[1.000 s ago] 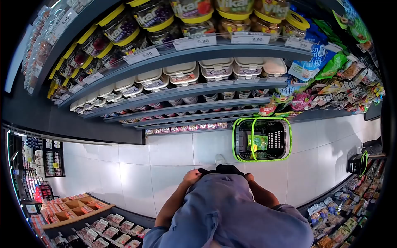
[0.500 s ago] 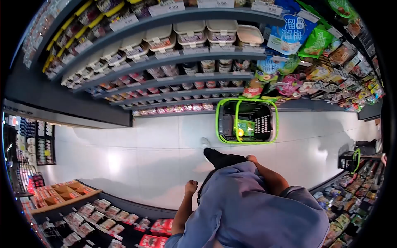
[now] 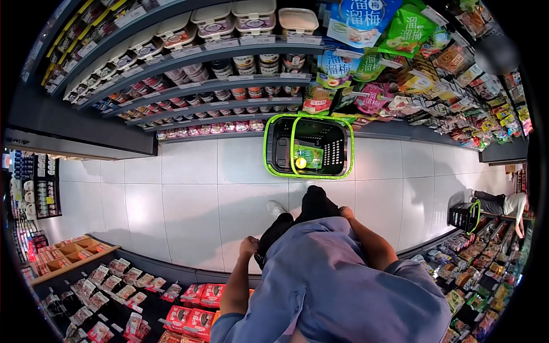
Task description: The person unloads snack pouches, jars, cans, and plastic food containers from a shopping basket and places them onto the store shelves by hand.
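Note:
My left hand (image 3: 249,246) hangs beside my dark trousers (image 3: 280,230), its fingers curled; whether it holds anything is too small to tell. On the other side, my right hand (image 3: 346,212) is by my hip, partly hidden, with its fingers hard to make out. In front of my feet a black basket (image 3: 337,146) with a bright green rim and handle stands on the floor. Inside it lies a green package (image 3: 309,155) with a yellow spot. Neither hand touches the basket.
Shelves (image 3: 189,55) of tubs and cups run along the front. Bagged snacks (image 3: 372,97) hang to their right. Red packages (image 3: 191,320) lie at the lower left. At the far right a person (image 3: 509,204) bends near another black basket (image 3: 464,216).
The basket and shelves have shifted left and up in view. The bending person at the right has come further into sight. My feet have changed position.

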{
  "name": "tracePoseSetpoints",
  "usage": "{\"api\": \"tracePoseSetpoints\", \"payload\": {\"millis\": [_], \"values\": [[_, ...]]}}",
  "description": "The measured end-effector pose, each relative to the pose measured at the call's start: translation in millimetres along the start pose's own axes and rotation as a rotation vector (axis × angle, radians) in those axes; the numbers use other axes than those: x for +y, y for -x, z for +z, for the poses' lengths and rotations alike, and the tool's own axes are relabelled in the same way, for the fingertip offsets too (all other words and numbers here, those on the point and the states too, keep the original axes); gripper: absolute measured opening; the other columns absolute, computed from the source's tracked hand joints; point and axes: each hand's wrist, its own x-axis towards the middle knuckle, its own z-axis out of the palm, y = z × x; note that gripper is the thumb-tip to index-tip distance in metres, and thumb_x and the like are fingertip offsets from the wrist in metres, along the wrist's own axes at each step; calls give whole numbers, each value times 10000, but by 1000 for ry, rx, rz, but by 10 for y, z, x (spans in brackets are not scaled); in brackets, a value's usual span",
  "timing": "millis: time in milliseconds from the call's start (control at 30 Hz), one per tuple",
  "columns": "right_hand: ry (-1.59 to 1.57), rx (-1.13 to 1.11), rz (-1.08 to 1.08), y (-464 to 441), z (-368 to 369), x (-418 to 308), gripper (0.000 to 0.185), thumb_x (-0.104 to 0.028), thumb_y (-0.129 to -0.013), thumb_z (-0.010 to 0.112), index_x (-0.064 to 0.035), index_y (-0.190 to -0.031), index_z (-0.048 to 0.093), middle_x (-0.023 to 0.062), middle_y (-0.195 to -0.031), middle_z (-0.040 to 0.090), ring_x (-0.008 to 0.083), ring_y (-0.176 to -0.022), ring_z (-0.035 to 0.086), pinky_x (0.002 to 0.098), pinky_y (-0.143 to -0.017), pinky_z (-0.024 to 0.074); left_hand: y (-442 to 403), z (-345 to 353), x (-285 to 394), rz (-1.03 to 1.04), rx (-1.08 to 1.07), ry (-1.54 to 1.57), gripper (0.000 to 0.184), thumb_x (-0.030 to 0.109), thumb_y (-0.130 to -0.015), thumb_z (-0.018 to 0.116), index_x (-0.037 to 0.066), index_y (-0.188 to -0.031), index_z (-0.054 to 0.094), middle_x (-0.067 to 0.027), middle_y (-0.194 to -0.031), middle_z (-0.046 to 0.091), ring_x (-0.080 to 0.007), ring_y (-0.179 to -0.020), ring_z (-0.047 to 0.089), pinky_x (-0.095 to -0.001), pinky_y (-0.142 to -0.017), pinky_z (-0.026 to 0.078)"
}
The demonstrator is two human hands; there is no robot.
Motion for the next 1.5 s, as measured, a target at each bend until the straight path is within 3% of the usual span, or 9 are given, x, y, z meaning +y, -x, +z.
{"api": "tracePoseSetpoints", "payload": {"millis": [267,567,667,833,967,1200,1300,1367,1500], "values": [[153,-127,137,221,-683,648,297,-247,-873,523,-75,-961,749,196,-1040,709,362,-1000,682,435,-875,541,-208,310,946,162,159,-223,269,287,-871,542,50,-871,669,-243,-905,676,-447,-926,646,-501,-808,530],[259,-86,251,-802,-1764,1309,315,-213,-847,496,16,-907,703,273,-1067,670,430,-1030,643,493,-901,525,-731,1715,2150,249,-86,-336,275,326,-848,608,79,-950,671,-179,-1042,686,-367,-1003,657,-470,-860,536],[225,-47,178,-1562,-1825,1237,289,-201,-845,494,-1,-822,702,158,-749,711,270,-707,716,396,-732,575,-678,1864,2476,152,-142,-386,330,331,-853,614,89,-1073,658,-145,-1199,635,-325,-1143,602,-459,-929,510],[93,-221,-211,-2497,-1732,-60,254,-225,-923,554,-12,-972,684,111,-844,728,185,-691,711,328,-682,572,-793,2106,2471,282,-235,-473,404,377,-854,613,81,-1126,650,-106,-1165,605,-285,-1184,544,-429,-994,446],[-93,-373,-54,-3272,-1020,-741,187,-204,-884,598,-51,-921,700,85,-778,718,167,-632,704,320,-627,553,-951,2457,2040,486,-228,-335,451,444,-780,653,64,-1021,675,-126,-1118,601,-286,-1127,553,-395,-1011,412],[415,-475,-185,-4520,655,-864,337,-330,-866,582,-59,-1030,697,198,-1092,689,389,-1065,634,468,-949,490,-1178,2506,1748,397,-107,8,299,343,-724,662,55,-809,662,-104,-870,671,-259,-943,632,-358,-953,427],[246,-425,-51,-4913,1327,-643,580,-373,-867,608,-15,-1319,543,210,-1339,577,331,-1264,535,423,-1076,404,-1242,2419,1640,372,-106,77,231,280,-722,653,55,-773,650,-107,-852,663,-255,-918,631,-353,-930,440],[558,-501,-132,-5194,1606,-539,993,-560,-798,695,96,-1448,330,306,-1390,491,358,-1309,493,415,-1087,402,-1298,2331,1550,376,-100,114,176,204,-700,648,42,-770,652,-108,-833,656,-259,-899,630,-359,-908,454],[443,-297,180,-5399,2099,-334,1212,-642,-715,730,184,-1436,211,380,-1404,417,445,-1321,445,429,-1112,375,-1384,2308,1385,468,-16,260,191,142,-680,631,27,-828,667,-103,-836,641,-273,-903,624,-386,-925,465]]}}
